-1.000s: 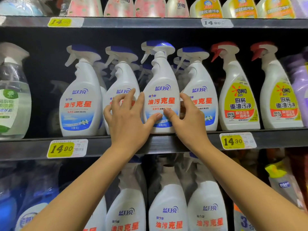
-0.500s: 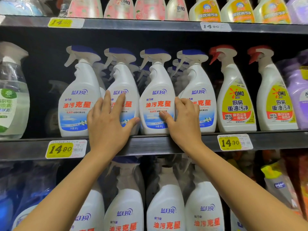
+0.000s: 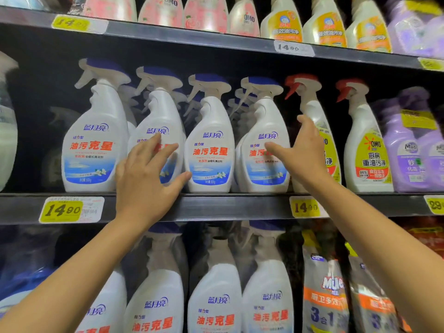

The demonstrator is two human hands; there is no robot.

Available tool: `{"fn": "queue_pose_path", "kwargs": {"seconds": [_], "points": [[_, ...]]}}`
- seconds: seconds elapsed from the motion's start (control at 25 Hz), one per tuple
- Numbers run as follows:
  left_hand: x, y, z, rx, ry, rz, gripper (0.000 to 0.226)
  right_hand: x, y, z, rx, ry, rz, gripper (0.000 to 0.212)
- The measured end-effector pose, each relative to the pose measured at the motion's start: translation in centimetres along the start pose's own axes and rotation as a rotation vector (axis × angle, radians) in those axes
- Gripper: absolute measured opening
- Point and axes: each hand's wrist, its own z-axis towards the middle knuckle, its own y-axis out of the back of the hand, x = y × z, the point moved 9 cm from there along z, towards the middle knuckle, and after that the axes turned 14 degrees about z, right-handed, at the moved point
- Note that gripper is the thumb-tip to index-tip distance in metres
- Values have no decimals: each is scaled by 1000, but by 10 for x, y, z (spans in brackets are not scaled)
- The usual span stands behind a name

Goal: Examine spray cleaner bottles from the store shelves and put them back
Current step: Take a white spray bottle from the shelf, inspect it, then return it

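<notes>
Four blue-capped spray bottles stand upright in a row on the middle shelf, none lifted. Left hand has its fingers spread and straight in front of the second bottle, thumb tip near the base of the third bottle; it holds nothing. Right hand is also spread, thumb across the fourth bottle label, fingers up by the red-capped bottle just beside it; contact unclear, blurry. Step, my read: reaching for a bottle to examine, nothing picked yet. Next move needs fingers closing round one body and lifting straight out without knocking the tightly packed neighbours.
</notes>
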Motion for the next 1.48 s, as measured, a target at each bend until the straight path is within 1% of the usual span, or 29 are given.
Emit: {"fn": "queue_pose_path", "kwargs": {"seconds": [0.04, 0.12, 0.16, 0.2, 0.28, 0.32, 0.36, 0.44, 0.52, 0.6, 0.72, 0.84, 0.92, 1.0, 1.04, 1.12, 1.2, 1.32, 1.36, 1.48], "points": [[0, -3, -1, 22, 8, 24, 57, -7, -3, 2, 45, -37, -41, 84], [-1, -7, -1, 47, 1, 56, 62, -9, -16, 0, 136, -9, -50, 71], [-2, -7, -1, 47, -9, 64, 63, -8, -20, 0, 156, 3, -38, 67], [-2, -7, -1, 45, -15, 69, 64, -9, -22, 1, 157, -10, -13, 67], [-2, -6, -1, 48, -18, 78, 64, -17, -19, 9, 139, -111, 120, 68], [-2, -7, -1, 53, -20, 85, 63, -21, -20, 11, 147, -160, 200, 64], [-2, -8, -2, 59, -23, 92, 63, -24, -22, 13, 167, -194, 251, 60], [-2, -8, -2, 59, -22, 97, 61, -25, -29, 10, 199, -216, 301, 60], [-2, -7, -2, 55, -20, 95, 58, -21, -33, 3, 185, -196, 369, 60], [-2, -6, -3, 55, -17, 92, 54, -13, -29, -5, 130, -134, 420, 57], [0, -6, -3, 63, -13, 78, 50, -2, -7, -20, 28, -68, 572, 54], [0, -1, -3, 69, 50, 9, 47, 12, 22, -37, 13, -20, 691, 51], [-9, 9, -9, 71, 96, -91, 43, 21, 36, -54, 50, -21, 825, 44], [-29, 20, -25, 103, 133, -287, 38, 24, 42, -78, 90, -84, 986, 40], [-41, 24, -39, 160, 168, -462, 38, 23, 42, -93, 108, -116, 1033, 38], [-73, 27, -72, 352, 246, -841, 38, 20, 41, -129, 148, -153, 1072, 37], [-97, 30, -111, 536, 294, -1071, 37, 17, 41, -166, 162, -165, 1067, 43], [-117, 39, -174, 729, 330, -1271, 49, 5, 42, -218, 142, -195, 1000, 51], [-118, 40, -195, 769, 364, -1301, 55, -1, 41, -234, 141, -223, 990, 52], [-113, 42, -254, 857, 509, -1294, 76, -19, 35, -282, 160, -369, 1007, 52]]}}
